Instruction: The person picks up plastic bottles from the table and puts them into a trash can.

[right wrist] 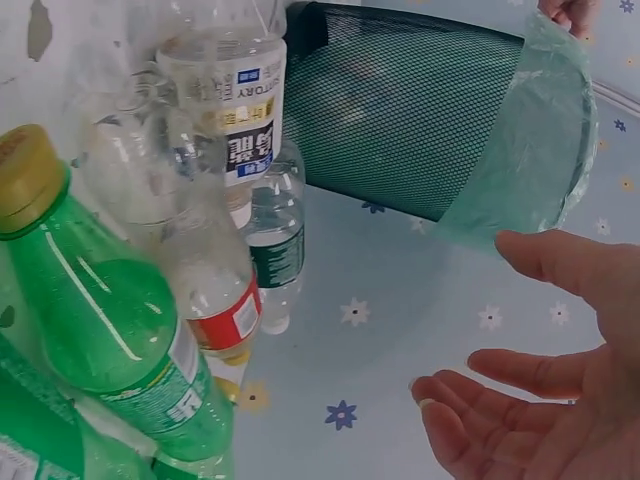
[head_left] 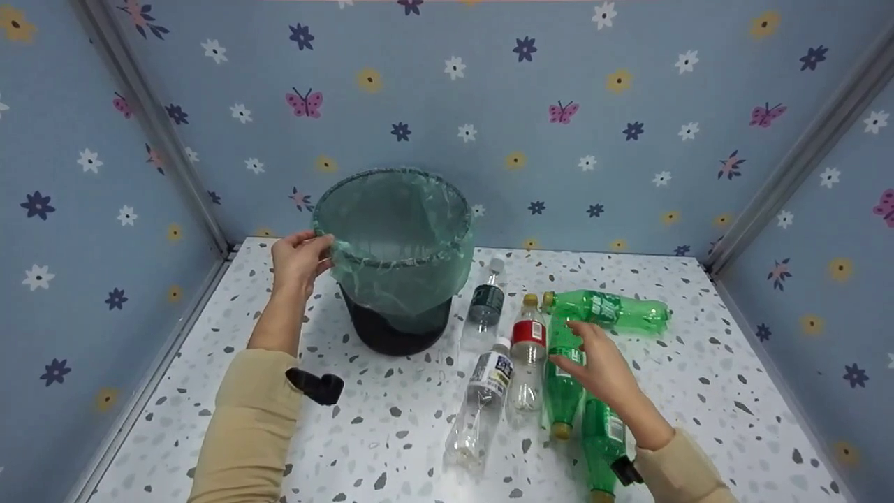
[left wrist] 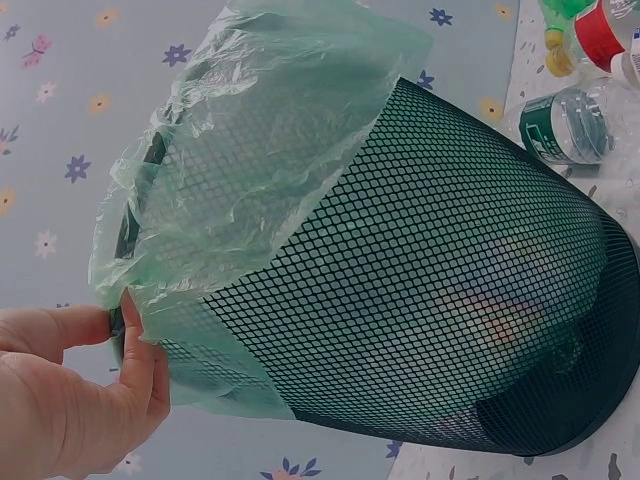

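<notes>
The black mesh trash can (head_left: 401, 335) stands on the speckled table (head_left: 377, 433), near the back wall (head_left: 419, 91); a wide strip of table lies between it and the left wall (head_left: 70, 314); another lies between the bottles and the right wall (head_left: 824, 321); the bottles lie close to the can's right side, so the gap there is small; the can's long way runs up and down, and its round mouth faces up; a thin green trash bag (head_left: 398, 279) lines it and folds down over the rim.

The left hand (head_left: 300, 262) pinches the bag at the left side of the rim, thumb and fingers close together; the right hand (head_left: 601, 360) is spread wide, holds nothing, and hangs over the green bottles.

The clear bottle with a dark green label (head_left: 487, 304), the red-label bottle (head_left: 529, 334) and the white-label bottle (head_left: 491, 374) point their caps away from the person; the middle green bottle (head_left: 564, 395) and the nearest green bottle (head_left: 604, 426) point theirs toward the person; the far green bottle (head_left: 632, 314) lies sideways, cap to the left.
</notes>
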The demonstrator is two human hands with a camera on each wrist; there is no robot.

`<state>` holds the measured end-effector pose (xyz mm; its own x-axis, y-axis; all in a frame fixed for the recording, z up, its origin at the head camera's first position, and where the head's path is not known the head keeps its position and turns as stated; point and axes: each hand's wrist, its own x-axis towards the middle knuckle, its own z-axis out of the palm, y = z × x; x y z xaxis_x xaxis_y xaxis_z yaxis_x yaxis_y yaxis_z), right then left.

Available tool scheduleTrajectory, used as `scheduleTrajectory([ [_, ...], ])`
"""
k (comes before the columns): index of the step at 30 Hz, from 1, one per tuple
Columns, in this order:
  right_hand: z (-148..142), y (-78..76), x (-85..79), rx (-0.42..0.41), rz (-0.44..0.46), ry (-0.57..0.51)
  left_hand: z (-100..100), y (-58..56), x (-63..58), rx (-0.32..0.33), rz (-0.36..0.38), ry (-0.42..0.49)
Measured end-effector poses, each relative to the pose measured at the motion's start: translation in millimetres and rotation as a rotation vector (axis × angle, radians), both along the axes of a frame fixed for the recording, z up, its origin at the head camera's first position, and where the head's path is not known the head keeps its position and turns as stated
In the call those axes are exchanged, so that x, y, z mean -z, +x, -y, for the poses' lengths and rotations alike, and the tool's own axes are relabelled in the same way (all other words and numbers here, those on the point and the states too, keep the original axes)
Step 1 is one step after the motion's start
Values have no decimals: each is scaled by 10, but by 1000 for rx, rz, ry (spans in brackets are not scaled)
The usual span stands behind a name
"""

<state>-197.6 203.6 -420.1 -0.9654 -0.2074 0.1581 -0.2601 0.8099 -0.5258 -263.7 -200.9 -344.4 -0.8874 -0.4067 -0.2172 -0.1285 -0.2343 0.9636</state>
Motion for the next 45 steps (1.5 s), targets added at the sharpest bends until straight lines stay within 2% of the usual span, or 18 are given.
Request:
scheduleTrajectory([
  [6,-186,100,121,45,82,45,-3,-4,5,-5,-6,5],
  [14,-384,231,297,109,122,74,0,-6,2,1,0,6],
  [20,-539,316,439,168,245,76,-5,-3,-1,-6,11,-1],
  [31,-705,390,646,250,436,6,-1,5,1,6,0,-9],
  [39,-729,402,770,249,477,-49,18,16,2,5,-6,-11],
  [42,-731,409,815,253,486,-68,21,-28,31,-4,6,-24],
  [43,-732,411,828,256,493,-74,40,-61,66,-4,7,-22],
  [45,-734,411,851,269,514,-95,111,-187,210,-2,-3,-18],
])
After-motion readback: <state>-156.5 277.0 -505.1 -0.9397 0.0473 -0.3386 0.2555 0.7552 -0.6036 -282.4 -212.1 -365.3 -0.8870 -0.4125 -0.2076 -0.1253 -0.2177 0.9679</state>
